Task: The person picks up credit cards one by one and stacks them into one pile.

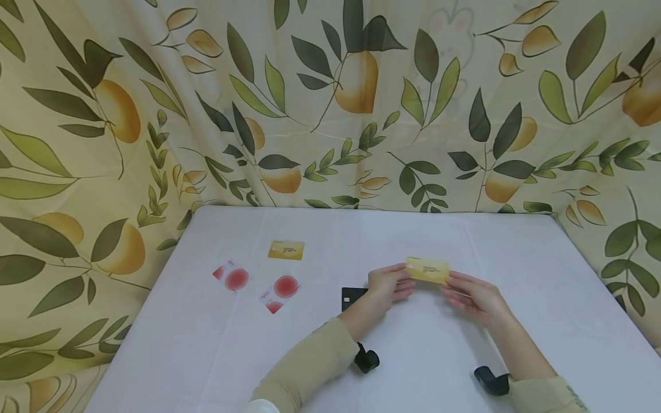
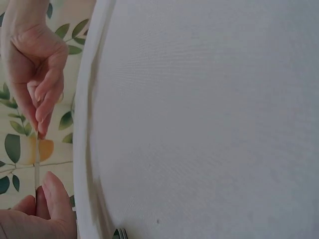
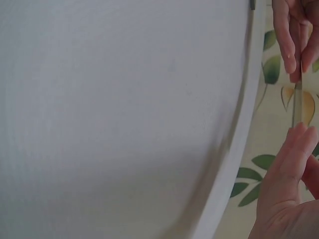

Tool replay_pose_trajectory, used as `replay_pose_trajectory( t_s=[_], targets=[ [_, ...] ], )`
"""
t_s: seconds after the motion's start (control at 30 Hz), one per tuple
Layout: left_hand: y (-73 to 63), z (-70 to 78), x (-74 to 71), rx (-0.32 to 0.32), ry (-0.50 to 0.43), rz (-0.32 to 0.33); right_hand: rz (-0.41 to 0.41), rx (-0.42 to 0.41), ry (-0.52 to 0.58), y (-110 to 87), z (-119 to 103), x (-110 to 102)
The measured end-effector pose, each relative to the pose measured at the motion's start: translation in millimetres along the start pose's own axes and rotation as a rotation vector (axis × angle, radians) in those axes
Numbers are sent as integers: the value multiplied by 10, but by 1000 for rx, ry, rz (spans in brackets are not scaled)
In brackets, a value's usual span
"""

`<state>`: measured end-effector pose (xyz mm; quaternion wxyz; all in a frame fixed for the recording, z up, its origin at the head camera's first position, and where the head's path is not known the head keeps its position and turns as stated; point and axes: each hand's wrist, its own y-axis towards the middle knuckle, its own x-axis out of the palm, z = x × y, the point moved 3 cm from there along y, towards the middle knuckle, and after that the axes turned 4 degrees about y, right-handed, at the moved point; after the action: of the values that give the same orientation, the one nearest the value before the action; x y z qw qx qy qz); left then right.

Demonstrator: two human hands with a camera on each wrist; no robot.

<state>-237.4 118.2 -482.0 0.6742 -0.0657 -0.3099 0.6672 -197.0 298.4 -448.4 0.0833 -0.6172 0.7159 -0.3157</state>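
Observation:
A yellow card (image 1: 427, 270) is held up above the white table between two hands, its printed face toward the head camera. The left hand (image 1: 386, 285) pinches its left end, and the right hand (image 1: 476, 296) pinches its right end. Both wrist views show the card (image 2: 37, 169) edge-on as a thin strip spanning the fingertips. Beside the left wrist lies a black card (image 1: 352, 297) with a chip, partly hidden by that hand and forearm.
On the white table (image 1: 413, 367), a second yellow card (image 1: 286, 250) lies at the back left. Nearer are two white cards with red shapes, one (image 1: 236, 279) left of the other (image 1: 286, 286). Behind the table's far edge hangs a leaf-and-fruit patterned curtain (image 1: 320, 143).

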Motion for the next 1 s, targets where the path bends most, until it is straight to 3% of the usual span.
replay_pose_trajectory(
  t_s=[0.53,1.0],
  targets=[
    [-104,102,-360,-1,29,-1,-10,-17,-17,40,160,299],
    [-216,115,-716,39,78,-22,21,-9,-116,8,318,560]
  ],
)
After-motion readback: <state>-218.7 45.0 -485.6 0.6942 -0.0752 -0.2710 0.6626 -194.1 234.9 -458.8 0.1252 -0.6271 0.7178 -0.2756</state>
